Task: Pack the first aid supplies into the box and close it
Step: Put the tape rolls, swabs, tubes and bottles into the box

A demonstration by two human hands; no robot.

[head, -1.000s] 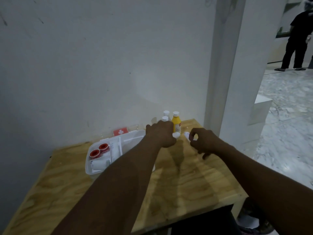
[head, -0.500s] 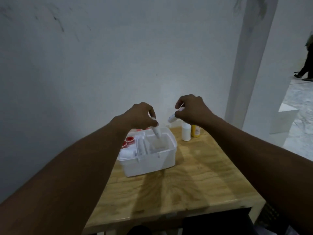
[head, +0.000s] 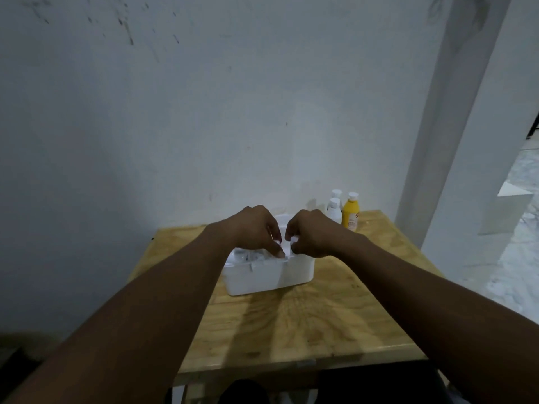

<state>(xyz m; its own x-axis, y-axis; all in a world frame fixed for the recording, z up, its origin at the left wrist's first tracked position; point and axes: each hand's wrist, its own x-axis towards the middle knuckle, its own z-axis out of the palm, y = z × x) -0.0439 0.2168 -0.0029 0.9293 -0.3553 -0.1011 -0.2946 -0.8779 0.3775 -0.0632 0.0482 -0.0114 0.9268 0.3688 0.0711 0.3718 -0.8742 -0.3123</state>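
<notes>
The white first aid box [head: 271, 277] stands open in the middle of the wooden table [head: 320, 322]. Both my hands hover over its top, close together. My left hand [head: 253, 228] points its fingers down into the box and pinches a small white tube [head: 277, 244]. My right hand [head: 313, 233] is curled around another small white tube [head: 294, 239] just above the box's right half. Most of the box's inside is hidden by my hands; some white items show at its left end [head: 248, 256].
Two white bottles [head: 334, 210] and a yellow bottle [head: 350, 214] stand at the table's back right, near the wall. A white pillar [head: 443, 135] rises to the right, with marble floor [head: 519, 258] beyond the table's right edge.
Both hands have come down from above the box to its open top, each still holding a small white tube. The view has shifted, so the box sits more central.
</notes>
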